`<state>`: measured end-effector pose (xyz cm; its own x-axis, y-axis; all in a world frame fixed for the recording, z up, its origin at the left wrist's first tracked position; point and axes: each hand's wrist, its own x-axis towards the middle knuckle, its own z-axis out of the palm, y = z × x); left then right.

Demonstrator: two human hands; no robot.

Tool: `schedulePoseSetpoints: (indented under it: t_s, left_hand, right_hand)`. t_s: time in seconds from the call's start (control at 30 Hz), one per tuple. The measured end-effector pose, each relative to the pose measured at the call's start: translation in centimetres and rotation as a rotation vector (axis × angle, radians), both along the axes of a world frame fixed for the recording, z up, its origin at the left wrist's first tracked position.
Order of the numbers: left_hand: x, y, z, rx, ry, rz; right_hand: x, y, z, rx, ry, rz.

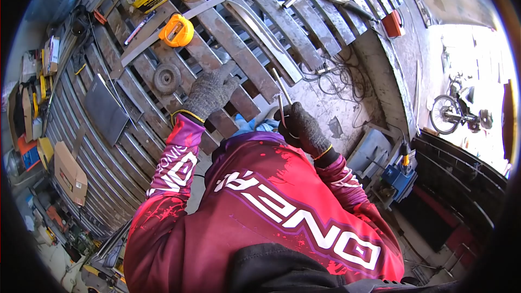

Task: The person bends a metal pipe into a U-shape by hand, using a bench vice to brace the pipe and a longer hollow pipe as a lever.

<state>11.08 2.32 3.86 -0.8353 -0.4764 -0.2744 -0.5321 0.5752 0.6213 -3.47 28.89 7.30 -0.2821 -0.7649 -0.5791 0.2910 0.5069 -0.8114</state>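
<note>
Head view shows the dark-gloved right hand with its fingers curled closed on a slim, silvery metal piece that juts above the fist as 2 thin lengths, just beside the slatted table of brown-grey steel bars. The grey-gloved left hand lies palm down over those bars, fingers extended and loosely parted, with nothing visible in its hold. If the right grip slackens, the metal piece could slide out and drop to the floor; a careless swing could knock its tip against a bar end. Should a bar shift, the left fingertips might be pinched in a gap. A sideways sweep of that forearm could push the round grey disc near the wrist. Hard to make out is whether the 2 lengths join, since the fist covers their lower part. Also hidden are the left palm and how firmly it presses, while the dark lens rim cuts off the surroundings and glare washes out the doorway.
</note>
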Motion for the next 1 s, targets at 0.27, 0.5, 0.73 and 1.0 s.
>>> schedulePoseSetpoints:
  t_s: [0.27, 0.5, 0.73, 1.0]
  left_hand:
    - [0.3, 0.0, 0.4, 0.055, 0.159, -0.035]
    - [-1.4, 5.3, 6.8, 0.374, 0.418, -0.193]
    - [-6.6, 13.2, 9.8, 0.969, 0.068, -0.437]
    - [-9.0, 33.6, 6.5, 1.038, 0.136, -0.331]
  right_hand:
    - [-0.3, -1.1, -0.4, -0.149, 0.431, 0.027]
    - [-0.9, 1.8, 4.6, -0.113, 1.028, 0.001]
    - [-1.7, 13.0, 8.0, 0.041, 1.319, -0.048]
    - [3.5, 31.8, 2.4, -0.192, 0.515, -1.261]
